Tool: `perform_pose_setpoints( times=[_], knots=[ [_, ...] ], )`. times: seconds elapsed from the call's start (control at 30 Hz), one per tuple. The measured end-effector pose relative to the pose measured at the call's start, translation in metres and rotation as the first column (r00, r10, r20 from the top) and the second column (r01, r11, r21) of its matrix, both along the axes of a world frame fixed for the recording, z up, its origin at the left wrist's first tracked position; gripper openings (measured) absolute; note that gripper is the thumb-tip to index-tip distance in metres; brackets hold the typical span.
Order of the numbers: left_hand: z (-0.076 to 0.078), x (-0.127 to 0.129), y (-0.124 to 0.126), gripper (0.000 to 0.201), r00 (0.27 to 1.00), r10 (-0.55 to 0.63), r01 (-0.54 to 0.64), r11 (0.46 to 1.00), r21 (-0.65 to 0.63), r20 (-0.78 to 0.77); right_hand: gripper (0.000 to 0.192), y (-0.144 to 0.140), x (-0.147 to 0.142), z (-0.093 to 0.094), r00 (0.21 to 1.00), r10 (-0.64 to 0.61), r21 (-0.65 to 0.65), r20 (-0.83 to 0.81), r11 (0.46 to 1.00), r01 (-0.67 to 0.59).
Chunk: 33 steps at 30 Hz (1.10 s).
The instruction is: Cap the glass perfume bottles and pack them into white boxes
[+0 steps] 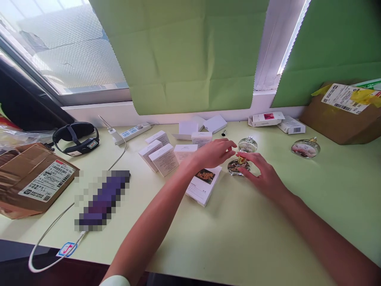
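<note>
Both hands are meeting over the small glass bottle sitting mid-desk. The right hand is pinching its gold top between thumb and fingertips; the left hand is hovering just beside it, fingers loosely spread, holding nothing. A second bottle is standing right behind, nearly touching, so a sideways nudge could likely knock glass against glass. The flat box is lying just under the left wrist and could get swept. White boxes are crowding the left; the desk toward the person is offering open room, its near edge well away.
</note>
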<state>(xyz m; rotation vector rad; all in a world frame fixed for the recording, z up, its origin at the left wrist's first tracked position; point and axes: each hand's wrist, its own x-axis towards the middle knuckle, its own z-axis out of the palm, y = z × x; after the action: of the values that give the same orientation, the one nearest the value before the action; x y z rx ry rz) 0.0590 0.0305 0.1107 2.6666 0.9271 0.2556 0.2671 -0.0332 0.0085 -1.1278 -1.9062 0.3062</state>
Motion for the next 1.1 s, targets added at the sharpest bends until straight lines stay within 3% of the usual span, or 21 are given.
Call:
perform_pose_setpoints(
  times=[0.13, 0.33, 0.47, 0.6, 1.1],
  knots=[
    [0.006, 0.002, -0.002, 0.039, 0.998, -0.020, 0.018, 0.999, 0.037, 0.064, 0.057, 0.004, 0.007, -0.008, 0.999, 0.023, -0.052, 0.038, 0.998, -0.021],
    [0.009, 0.003, -0.007, 0.042, 0.989, -0.075, 0.072, 0.997, 0.023, 0.130, 0.059, 0.009, 0.013, -0.015, 0.998, 0.033, -0.092, 0.060, 0.995, -0.028],
    [0.008, 0.007, -0.010, 0.044, 0.987, -0.135, 0.136, 0.991, -0.006, 0.082, 0.053, 0.008, 0.013, -0.015, 0.998, 0.025, -0.109, 0.061, 0.994, -0.019],
    [0.005, 0.010, -0.012, 0.045, 0.992, -0.126, 0.126, 0.992, -0.012, 0.025, 0.046, 0.007, 0.012, -0.012, 0.997, 0.023, -0.144, 0.069, 0.990, -0.012],
    [0.005, 0.009, -0.011, 0.047, 0.991, -0.103, 0.099, 0.993, -0.057, -0.087, 0.054, 0.007, 0.013, -0.014, 0.997, 0.030, -0.188, 0.070, 0.982, -0.016]
  ],
)
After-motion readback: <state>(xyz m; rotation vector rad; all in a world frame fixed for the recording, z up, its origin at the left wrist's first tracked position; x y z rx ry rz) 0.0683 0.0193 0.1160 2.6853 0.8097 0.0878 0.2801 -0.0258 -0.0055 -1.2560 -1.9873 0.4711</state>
